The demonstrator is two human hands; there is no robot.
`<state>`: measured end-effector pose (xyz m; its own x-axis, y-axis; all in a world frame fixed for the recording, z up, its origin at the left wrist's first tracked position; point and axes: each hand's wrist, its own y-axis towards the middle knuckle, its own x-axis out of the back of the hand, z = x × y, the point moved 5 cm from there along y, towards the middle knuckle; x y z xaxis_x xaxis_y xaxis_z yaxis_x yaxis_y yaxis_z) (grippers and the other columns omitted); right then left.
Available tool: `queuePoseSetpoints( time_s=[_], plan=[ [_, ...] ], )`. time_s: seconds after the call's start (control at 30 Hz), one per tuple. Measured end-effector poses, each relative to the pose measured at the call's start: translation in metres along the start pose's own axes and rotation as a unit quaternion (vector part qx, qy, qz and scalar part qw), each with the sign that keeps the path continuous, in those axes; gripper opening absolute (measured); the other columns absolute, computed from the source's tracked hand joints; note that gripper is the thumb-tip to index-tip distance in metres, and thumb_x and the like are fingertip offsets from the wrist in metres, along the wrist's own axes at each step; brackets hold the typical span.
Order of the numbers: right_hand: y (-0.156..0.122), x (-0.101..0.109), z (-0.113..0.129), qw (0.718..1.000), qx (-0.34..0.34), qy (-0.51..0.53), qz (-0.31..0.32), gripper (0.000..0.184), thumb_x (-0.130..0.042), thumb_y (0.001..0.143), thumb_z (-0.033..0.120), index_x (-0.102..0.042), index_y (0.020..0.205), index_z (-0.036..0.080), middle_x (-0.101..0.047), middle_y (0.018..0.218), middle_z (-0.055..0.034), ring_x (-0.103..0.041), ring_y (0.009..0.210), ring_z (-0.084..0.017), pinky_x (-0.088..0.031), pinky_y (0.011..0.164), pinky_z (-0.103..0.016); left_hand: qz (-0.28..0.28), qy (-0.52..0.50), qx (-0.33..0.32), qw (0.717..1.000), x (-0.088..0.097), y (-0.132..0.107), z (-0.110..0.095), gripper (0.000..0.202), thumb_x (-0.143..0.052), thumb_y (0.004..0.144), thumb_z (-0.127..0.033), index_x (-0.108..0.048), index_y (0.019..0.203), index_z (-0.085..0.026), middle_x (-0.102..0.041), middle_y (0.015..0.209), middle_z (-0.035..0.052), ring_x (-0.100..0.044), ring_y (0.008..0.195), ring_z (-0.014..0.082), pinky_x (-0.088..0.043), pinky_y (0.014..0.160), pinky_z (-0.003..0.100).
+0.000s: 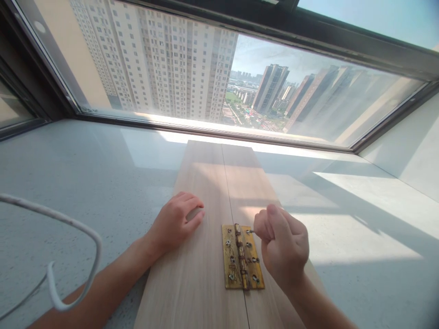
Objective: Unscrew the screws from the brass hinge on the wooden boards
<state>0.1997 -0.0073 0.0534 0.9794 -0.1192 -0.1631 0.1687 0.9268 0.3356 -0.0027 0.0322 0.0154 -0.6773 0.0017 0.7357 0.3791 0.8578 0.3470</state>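
Observation:
A worn brass hinge (243,257) lies flat and spread out across the seam between two light wooden boards (185,274). Several screws sit in the holes of both its leaves, some standing proud. My right hand (284,244) is closed in a fist at the hinge's right side, thumb on top. From it a thin metal shaft (253,231) pokes out to the upper right hole of the hinge; the rest is hidden in the fist. On the left board rests my left hand (178,217), its fingers loosely bent and the thumb apart from the forefinger, holding nothing I can see.
The boards lie on a pale speckled sill (85,169), reaching toward a dark-framed window (219,132) with tall buildings outside. A white cable (92,237) loops in the left foreground, in front of my left forearm. Sunlight and shadows cross the sill at right.

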Motion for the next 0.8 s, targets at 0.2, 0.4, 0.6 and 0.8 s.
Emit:
queuePoseSetpoints(
  time_s=[0.2,0.4,0.6,0.8],
  plan=[
    [0.022,-0.003,-0.007,0.97,-0.095,0.046,0.219,0.052,-0.055,0.087,0.044,-0.032,0.046,0.021,-0.024,0.04,0.0079,-0.021,0.037,-0.007,-0.015,0.039,-0.025,0.0,-0.004,0.002,1.0,0.0,0.001,0.001,0.014,-0.05,0.087,-0.023,-0.062,0.088,-0.017,-0.063,0.092,0.0051,-0.054,0.092,0.02,-0.043,0.084,0.036],
    [0.027,0.006,-0.002,0.972,-0.109,0.05,0.203,0.047,-0.058,0.082,0.055,-0.044,0.054,0.02,-0.044,0.049,0.0036,-0.04,0.045,-0.01,-0.034,0.045,-0.026,-0.005,-0.004,-0.003,1.0,0.0,0.001,0.001,0.014,-0.05,0.086,-0.022,-0.062,0.089,-0.017,-0.063,0.092,0.0053,-0.054,0.092,0.0203,-0.043,0.084,0.036],
    [0.003,0.012,0.001,0.996,-0.081,0.001,-0.025,0.04,-0.058,0.086,0.046,-0.06,0.056,0.019,-0.053,0.055,0.0,-0.051,0.058,-0.014,-0.04,0.06,-0.03,-0.006,-0.002,-0.006,1.0,0.0,0.001,0.001,0.014,-0.05,0.086,-0.022,-0.062,0.088,-0.017,-0.063,0.092,0.0051,-0.055,0.092,0.0201,-0.043,0.084,0.036],
    [-0.003,-0.002,-0.001,0.998,-0.007,0.045,0.048,0.05,-0.048,0.094,0.035,-0.036,0.048,0.019,-0.03,0.046,0.005,-0.029,0.046,-0.009,-0.022,0.046,-0.028,-0.004,-0.004,-0.002,1.0,0.001,0.0,0.001,0.014,-0.05,0.086,-0.022,-0.062,0.088,-0.017,-0.064,0.092,0.0054,-0.054,0.092,0.0202,-0.043,0.084,0.036]
  ],
)
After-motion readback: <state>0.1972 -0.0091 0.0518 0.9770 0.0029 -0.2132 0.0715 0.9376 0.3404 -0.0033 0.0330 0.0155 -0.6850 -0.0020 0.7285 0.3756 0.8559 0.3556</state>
